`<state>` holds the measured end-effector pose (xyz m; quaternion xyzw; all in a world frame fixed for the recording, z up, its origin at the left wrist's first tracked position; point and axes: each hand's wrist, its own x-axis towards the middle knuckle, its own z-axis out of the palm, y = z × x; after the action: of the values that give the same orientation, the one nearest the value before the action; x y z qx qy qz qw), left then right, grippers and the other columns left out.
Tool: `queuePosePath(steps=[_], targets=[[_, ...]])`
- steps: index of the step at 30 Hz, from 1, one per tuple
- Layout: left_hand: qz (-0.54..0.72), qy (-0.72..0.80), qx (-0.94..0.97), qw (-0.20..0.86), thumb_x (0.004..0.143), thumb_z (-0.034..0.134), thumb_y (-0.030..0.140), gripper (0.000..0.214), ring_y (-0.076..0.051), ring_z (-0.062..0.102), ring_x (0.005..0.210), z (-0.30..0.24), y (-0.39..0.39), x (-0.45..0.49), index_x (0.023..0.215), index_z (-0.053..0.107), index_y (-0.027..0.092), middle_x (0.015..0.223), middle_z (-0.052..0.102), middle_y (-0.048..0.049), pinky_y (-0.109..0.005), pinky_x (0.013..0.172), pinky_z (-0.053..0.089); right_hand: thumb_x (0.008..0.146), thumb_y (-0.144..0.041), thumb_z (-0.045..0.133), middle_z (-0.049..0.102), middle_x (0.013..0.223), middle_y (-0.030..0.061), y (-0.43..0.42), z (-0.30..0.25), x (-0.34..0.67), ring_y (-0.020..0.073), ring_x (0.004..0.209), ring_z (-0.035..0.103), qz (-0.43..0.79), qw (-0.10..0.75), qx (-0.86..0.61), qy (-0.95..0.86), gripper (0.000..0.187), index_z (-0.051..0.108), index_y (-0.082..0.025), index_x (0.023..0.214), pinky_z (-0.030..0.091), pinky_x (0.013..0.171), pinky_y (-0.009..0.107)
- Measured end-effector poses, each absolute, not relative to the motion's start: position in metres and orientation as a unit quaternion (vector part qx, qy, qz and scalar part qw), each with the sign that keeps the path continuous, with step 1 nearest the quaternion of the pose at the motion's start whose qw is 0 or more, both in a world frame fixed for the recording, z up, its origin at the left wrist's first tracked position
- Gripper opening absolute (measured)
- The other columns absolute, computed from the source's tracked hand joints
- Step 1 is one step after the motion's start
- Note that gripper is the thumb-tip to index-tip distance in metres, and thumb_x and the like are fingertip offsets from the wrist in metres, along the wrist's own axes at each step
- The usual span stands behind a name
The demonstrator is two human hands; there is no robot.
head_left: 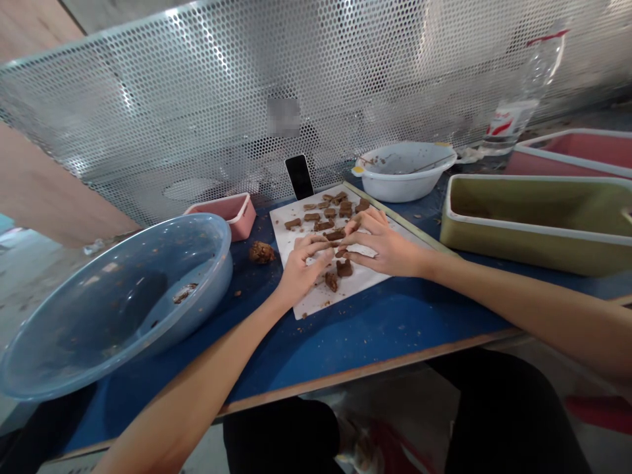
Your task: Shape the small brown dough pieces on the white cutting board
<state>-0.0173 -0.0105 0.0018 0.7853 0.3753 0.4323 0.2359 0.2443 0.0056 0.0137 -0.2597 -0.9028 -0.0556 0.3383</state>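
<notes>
A white board (309,307) lies on the blue table, with several small brown clay-like pieces (312,216) spread over its far half. My left hand (305,266) reaches in from the left, its fingers closed together over the middle of the board. From the right comes my right hand (378,245), fingers bent and thumb drawn in. The fingertips of both hands meet at a small brown piece (340,253), mostly hidden by them. Closer to me lie a notched brown block (344,268) and a rough brown crumb (331,282).
A brown lump (261,253) sits left of the board. Around it stand a large blue basin (224,263), a pink box (243,227), a phone (299,177), a white tub (402,187), a green planter (523,243) and a plastic bottle (513,112). A perforated metal screen (197,85) closes the back.
</notes>
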Motion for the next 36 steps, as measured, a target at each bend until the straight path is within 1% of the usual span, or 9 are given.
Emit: queuePosePath(steps=[2, 5, 10, 14, 16, 21, 27, 32, 36], targets=[[0.449, 0.393, 0.777, 0.200, 0.111, 0.062, 0.057, 0.037, -0.027, 0.067, 0.119, 0.000, -0.010, -0.017, 0.116, 0.083, 0.027, 0.121, 0.079, -0.0086, -0.047, 0.112, 0.050, 0.113, -0.037, 0.060, 0.064, 0.126, 0.0123, 0.007, 0.018, 0.250, 0.0315, 0.121, 0.055, -0.088, 0.313, -0.233, -0.917, 0.022, 0.078, -0.027, 0.120, 0.047, 0.105, 0.051], [0.467, 0.420, 0.761, 0.162, 0.113, 0.059, 0.050, 0.033, -0.027, 0.068, 0.116, -0.004, -0.008, -0.018, 0.118, 0.079, 0.024, 0.118, 0.081, -0.0081, -0.047, 0.111, 0.049, 0.114, -0.029, 0.058, 0.062, 0.135, 0.0120, 0.008, 0.024, 0.257, 0.0321, 0.127, 0.052, -0.135, 0.261, -0.190, -0.937, 0.021, 0.079, -0.029, 0.116, 0.044, 0.105, 0.051], [0.478, 0.446, 0.735, 0.178, 0.114, 0.054, 0.039, 0.027, -0.028, 0.069, 0.120, -0.007, -0.007, -0.019, 0.118, 0.077, 0.024, 0.121, 0.080, -0.0079, -0.043, 0.105, 0.050, 0.113, -0.026, 0.058, 0.059, 0.141, 0.0123, 0.008, 0.023, 0.258, 0.0317, 0.128, 0.050, -0.166, 0.220, -0.162, -0.947, 0.020, 0.078, -0.028, 0.117, 0.045, 0.104, 0.051], [0.474, 0.448, 0.738, 0.173, 0.112, 0.055, 0.032, 0.024, -0.028, 0.070, 0.116, -0.007, -0.008, -0.018, 0.116, 0.077, 0.024, 0.120, 0.081, -0.0072, -0.044, 0.103, 0.051, 0.110, -0.013, 0.052, 0.058, 0.143, 0.0147, 0.008, 0.019, 0.256, 0.0333, 0.131, 0.049, -0.209, 0.187, -0.141, -0.949, 0.029, 0.076, -0.025, 0.121, 0.047, 0.104, 0.052], [0.476, 0.449, 0.738, 0.166, 0.111, 0.056, 0.032, 0.023, -0.028, 0.070, 0.116, -0.007, -0.008, -0.018, 0.115, 0.077, 0.025, 0.118, 0.081, -0.0071, -0.044, 0.102, 0.051, 0.107, -0.008, 0.051, 0.058, 0.144, 0.0139, 0.008, 0.018, 0.256, 0.0332, 0.132, 0.049, -0.228, 0.173, -0.141, -0.948, 0.033, 0.075, -0.025, 0.122, 0.048, 0.104, 0.050], [0.476, 0.447, 0.741, 0.158, 0.111, 0.056, 0.031, 0.022, -0.028, 0.070, 0.117, -0.009, -0.007, -0.018, 0.115, 0.076, 0.025, 0.118, 0.081, -0.0066, -0.046, 0.106, 0.051, 0.097, 0.001, 0.054, 0.058, 0.148, 0.0118, 0.010, 0.017, 0.258, 0.0333, 0.133, 0.051, -0.243, 0.164, -0.145, -0.945, 0.045, 0.073, -0.028, 0.126, 0.047, 0.106, 0.050], [0.474, 0.441, 0.745, 0.162, 0.110, 0.056, 0.027, 0.021, -0.027, 0.069, 0.119, -0.009, -0.006, -0.018, 0.114, 0.076, 0.025, 0.119, 0.080, -0.0064, -0.046, 0.112, 0.050, 0.093, 0.003, 0.057, 0.059, 0.150, 0.0114, 0.010, 0.018, 0.258, 0.0326, 0.134, 0.052, -0.258, 0.163, -0.141, -0.942, 0.050, 0.072, -0.029, 0.129, 0.048, 0.106, 0.050], [0.469, 0.443, 0.746, 0.165, 0.109, 0.056, 0.027, 0.021, -0.028, 0.068, 0.118, -0.008, -0.007, -0.018, 0.113, 0.076, 0.025, 0.117, 0.080, -0.0068, -0.047, 0.111, 0.050, 0.091, 0.003, 0.057, 0.060, 0.151, 0.0118, 0.006, 0.019, 0.256, 0.0333, 0.137, 0.052, -0.285, 0.141, -0.139, -0.938, 0.050, 0.071, -0.028, 0.128, 0.049, 0.103, 0.050], [0.470, 0.439, 0.748, 0.166, 0.109, 0.056, 0.026, 0.020, -0.027, 0.068, 0.115, -0.007, -0.007, -0.017, 0.111, 0.076, 0.025, 0.115, 0.079, -0.0064, -0.047, 0.110, 0.050, 0.092, 0.002, 0.059, 0.060, 0.150, 0.0126, 0.006, 0.017, 0.255, 0.0341, 0.136, 0.051, -0.288, 0.143, -0.140, -0.937, 0.047, 0.072, -0.027, 0.126, 0.049, 0.104, 0.051]])
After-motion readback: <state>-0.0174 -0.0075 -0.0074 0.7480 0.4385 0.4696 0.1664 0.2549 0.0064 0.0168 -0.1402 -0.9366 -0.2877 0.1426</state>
